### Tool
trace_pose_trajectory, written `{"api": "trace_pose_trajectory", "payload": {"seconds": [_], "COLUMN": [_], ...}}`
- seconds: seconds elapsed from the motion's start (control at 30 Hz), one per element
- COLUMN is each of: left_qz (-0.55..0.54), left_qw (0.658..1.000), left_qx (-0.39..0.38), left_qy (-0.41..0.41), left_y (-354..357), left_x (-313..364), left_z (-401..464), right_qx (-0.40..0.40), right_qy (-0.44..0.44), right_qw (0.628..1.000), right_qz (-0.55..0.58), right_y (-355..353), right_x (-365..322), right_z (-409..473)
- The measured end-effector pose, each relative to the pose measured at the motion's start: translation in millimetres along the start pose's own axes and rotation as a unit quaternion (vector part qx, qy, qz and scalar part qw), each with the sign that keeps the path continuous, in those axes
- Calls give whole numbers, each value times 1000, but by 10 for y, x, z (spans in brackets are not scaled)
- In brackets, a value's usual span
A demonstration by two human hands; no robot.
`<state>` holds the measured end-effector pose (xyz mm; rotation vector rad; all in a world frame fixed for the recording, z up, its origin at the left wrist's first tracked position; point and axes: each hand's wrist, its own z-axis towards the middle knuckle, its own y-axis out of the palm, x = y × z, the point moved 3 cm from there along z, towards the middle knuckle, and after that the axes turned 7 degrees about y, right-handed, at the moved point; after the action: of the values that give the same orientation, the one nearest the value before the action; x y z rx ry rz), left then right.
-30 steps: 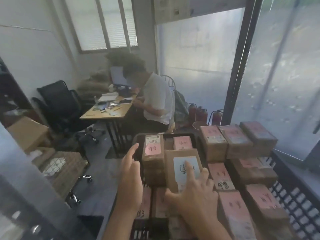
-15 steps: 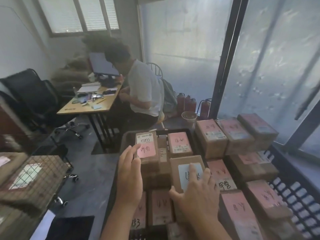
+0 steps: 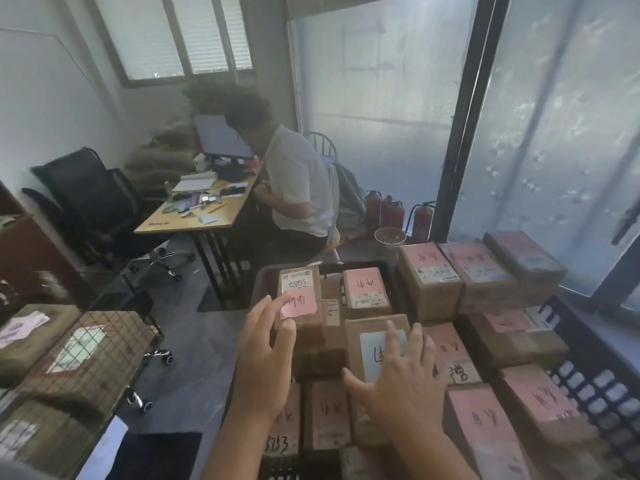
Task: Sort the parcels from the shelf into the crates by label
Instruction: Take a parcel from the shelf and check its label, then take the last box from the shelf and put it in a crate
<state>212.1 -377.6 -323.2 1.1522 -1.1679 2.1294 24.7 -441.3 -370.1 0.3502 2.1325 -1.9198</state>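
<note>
Placing step in hand: right hand (image 3: 401, 382) flat, fingers straight, pressing blue-label parcel (image 3: 375, 344) atop parcels in black crate (image 3: 363, 266); left hand (image 3: 266, 355) released, fingertips at pink-label parcel (image 3: 299, 303); next, probably, withdrawing both for another parcel.

Cardboard parcels packed in a black crate (image 3: 388, 266) at 5 o'clock, a blue-labelled parcel (image 3: 375, 344) pressed flat by the right hand (image 3: 403, 382), a pink-noted parcel (image 3: 300, 301) touched by the left hand's (image 3: 265, 362) straight fingers, a person seated at a desk (image 3: 194, 216) at 11 o'clock, a wire basket (image 3: 86, 355) at 8 o'clock.
</note>
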Motion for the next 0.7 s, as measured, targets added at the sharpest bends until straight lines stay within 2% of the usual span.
{"api": "trace_pose_trajectory", "payload": {"seconds": [0.17,0.3,0.43,0.7], "left_qz": [64,78,99,141], "left_qw": [996,995,994,982], "left_qx": [-27,-31,8,119], "left_qy": [49,55,53,35], "left_y": [-6,-33,-62,195], "left_x": [253,529,834,1631], "left_z": [-49,-170,-372,-981], "right_qx": [53,77,72,-1], "right_qy": [-116,-175,-226,-369], "right_qw": [991,979,965,921], "right_qz": [30,73,111,126], "right_y": [-389,-843,-1207,-1895], "right_x": [44,125,256,835], "right_z": [26,57,49,-76]}}
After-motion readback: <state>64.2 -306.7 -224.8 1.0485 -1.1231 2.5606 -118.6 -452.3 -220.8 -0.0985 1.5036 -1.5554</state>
